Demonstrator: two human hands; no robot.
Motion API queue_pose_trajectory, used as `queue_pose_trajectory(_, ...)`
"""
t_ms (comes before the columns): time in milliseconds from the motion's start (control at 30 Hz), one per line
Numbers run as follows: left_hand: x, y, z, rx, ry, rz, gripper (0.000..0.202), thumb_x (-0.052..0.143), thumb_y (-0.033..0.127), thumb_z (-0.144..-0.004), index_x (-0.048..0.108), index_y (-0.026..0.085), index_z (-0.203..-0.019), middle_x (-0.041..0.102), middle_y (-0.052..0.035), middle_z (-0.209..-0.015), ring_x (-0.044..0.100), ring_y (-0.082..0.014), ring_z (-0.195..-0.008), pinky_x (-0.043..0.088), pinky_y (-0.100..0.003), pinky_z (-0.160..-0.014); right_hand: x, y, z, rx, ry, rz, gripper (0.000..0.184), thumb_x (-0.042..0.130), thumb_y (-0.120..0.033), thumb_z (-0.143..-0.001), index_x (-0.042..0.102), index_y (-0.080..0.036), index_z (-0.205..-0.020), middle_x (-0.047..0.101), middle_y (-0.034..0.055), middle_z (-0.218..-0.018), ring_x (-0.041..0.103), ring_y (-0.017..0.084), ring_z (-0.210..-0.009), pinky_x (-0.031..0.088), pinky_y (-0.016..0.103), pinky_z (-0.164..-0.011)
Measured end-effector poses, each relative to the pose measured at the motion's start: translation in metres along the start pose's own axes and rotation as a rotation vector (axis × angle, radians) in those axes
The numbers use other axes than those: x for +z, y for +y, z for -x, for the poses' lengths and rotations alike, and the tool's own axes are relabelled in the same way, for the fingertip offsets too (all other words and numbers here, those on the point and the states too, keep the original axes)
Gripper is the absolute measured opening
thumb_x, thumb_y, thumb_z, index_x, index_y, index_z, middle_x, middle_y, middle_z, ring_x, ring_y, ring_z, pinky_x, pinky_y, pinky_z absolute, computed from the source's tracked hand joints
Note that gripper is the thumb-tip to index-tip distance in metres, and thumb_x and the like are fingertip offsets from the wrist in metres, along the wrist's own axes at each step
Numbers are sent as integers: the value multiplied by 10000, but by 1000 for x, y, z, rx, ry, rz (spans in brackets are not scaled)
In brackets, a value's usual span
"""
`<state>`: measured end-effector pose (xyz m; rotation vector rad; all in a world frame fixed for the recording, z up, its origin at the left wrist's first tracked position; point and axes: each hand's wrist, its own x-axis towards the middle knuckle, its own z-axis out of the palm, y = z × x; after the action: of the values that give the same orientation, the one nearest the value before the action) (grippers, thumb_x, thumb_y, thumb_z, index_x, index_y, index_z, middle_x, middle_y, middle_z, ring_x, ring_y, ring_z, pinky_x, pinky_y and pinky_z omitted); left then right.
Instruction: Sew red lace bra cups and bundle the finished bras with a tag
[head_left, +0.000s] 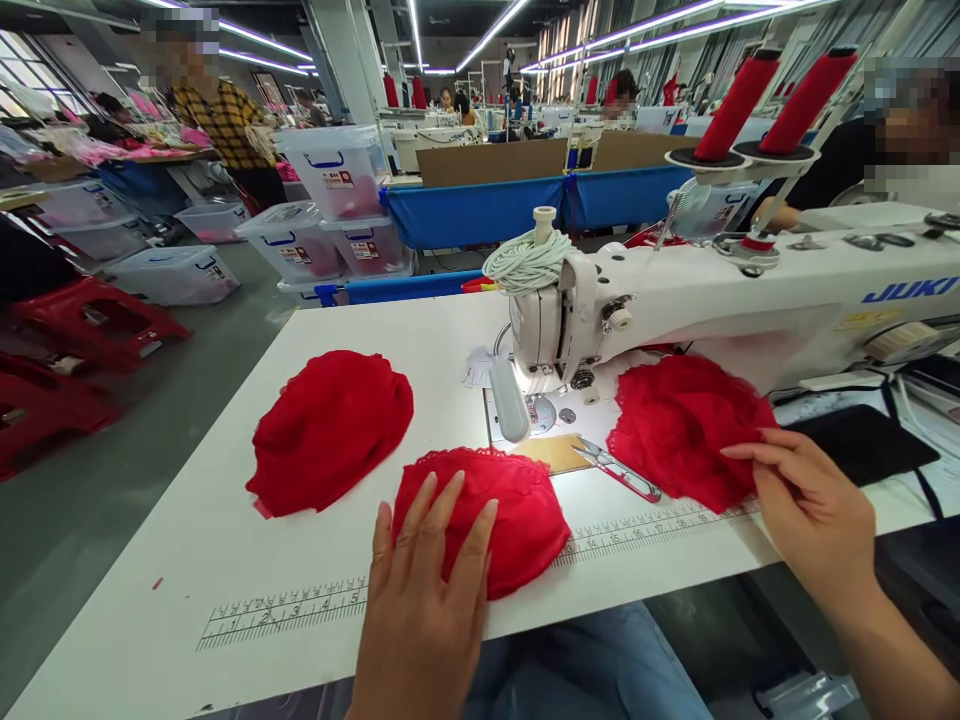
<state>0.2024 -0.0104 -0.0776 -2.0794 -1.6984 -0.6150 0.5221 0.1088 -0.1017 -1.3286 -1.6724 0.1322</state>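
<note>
My left hand (429,590) lies flat, fingers spread, on a red lace-edged fabric piece (517,520) at the front of the white sewing table (187,540). At the right, my right hand (810,500) pinches the edge of a crumpled red lace pile (690,430), thumb and forefinger together. Another red fabric pile (330,430) rests on the left part of the table, apart from both hands. Between the middle piece and the right pile lie thread snips (619,470), beside the needle plate of the white sewing machine (622,300).
A printed ruler scale (285,610) runs along the table's front edge. Two red thread cones (739,105) stand above the machine. Clear plastic bins (337,170) are stacked beyond the table, and red stools (90,320) are at the left. Other people sit or stand farther off.
</note>
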Motion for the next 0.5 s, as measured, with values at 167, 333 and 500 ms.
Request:
queue_pose_trajectory(167, 11, 27, -7, 68, 152, 192, 298, 529, 59, -861, 670, 166, -1101, 616, -162, -1268, 471, -340, -1304, 309, -612, -1093, 9, 4, 0, -39, -154, 15, 179, 634, -336, -778, 739, -232, -877, 657, 82, -984, 631, 271, -938, 493, 429, -855)
queue_pose_trajectory(333, 11, 52, -24, 231, 122, 224, 272, 546, 18, -824, 677, 140, -1028, 652, -165, -1185, 511, -352, -1256, 377, -600, -1052, 17, 6, -1, 123, -218, -108, 191, 701, -324, -664, 759, -237, -823, 678, 84, -992, 625, 312, -965, 479, 465, -890)
queue_pose_trajectory(500, 16, 77, -52, 235, 8, 473, 274, 487, 17, -827, 665, 120, -1007, 677, -141, -1063, 641, -266, -1012, 575, -420, -847, 9, 15, -14, 474, -62, -408, 117, 773, -329, -594, 736, -258, -679, 696, 27, -771, 646, 250, -812, 506, 435, -886)
